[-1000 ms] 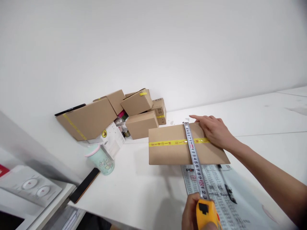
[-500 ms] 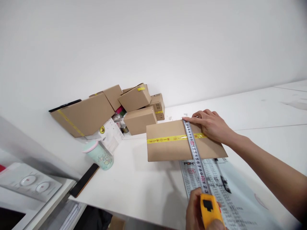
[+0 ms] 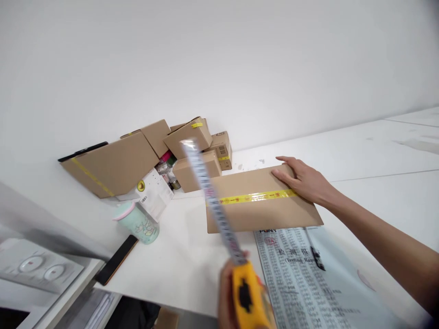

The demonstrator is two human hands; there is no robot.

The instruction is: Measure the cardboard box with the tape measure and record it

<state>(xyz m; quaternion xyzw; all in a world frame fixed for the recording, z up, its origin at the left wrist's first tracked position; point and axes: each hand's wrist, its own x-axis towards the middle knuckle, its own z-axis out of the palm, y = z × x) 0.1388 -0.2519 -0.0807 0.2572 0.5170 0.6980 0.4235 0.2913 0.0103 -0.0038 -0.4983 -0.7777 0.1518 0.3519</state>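
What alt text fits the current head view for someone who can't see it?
A person's left hand grips a yellow tape measure, its blade extended and blurred, while the right hand rests on a taped cardboard box. More boxes and a mint cup sit left; a printed document lies nearer.

Along the far edge of the worktop (image 3: 185, 260), a free lane is extending rightward behind the right hand (image 3: 303, 180). Stacked cartons (image 3: 183, 176) are blocking its left part. The extended tape blade (image 3: 210, 192) is obstructing access above the taped box's (image 3: 264, 212) left end. Toward the near left corner, free surface is separating tumbler (image 3: 146, 228) and black slab (image 3: 118, 259) from blade.
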